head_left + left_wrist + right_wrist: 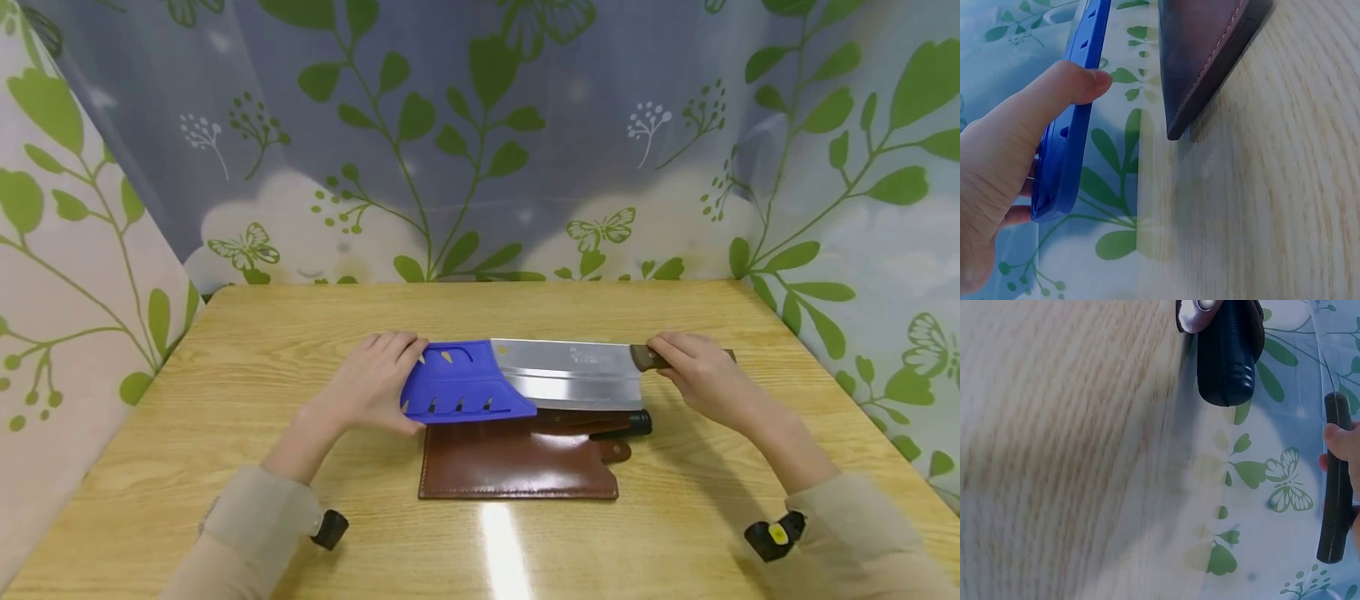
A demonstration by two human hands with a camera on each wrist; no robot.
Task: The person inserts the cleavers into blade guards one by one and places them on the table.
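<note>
Above the table, my left hand (375,382) grips the closed end of a blue plastic blade sheath (459,385) that has slots along its lower side. In the left wrist view the thumb presses the near face of the sheath. A cleaver (573,375) with a broad steel blade has its front end at the mouth of this sheath; much of the blade shows. My right hand (701,375) holds the cleaver's dark handle (1336,487). Below them lies a brown leather sheath (517,467), with a black knife handle (639,423) sticking out at its right end, partly hidden by the cleaver.
The light wooden table (247,333) carries these things. A leaf-patterned curtain (480,167) stands along its back and sides. Black wrist devices are at both cuffs, one near the left sleeve (258,508) and one near the right sleeve (855,517).
</note>
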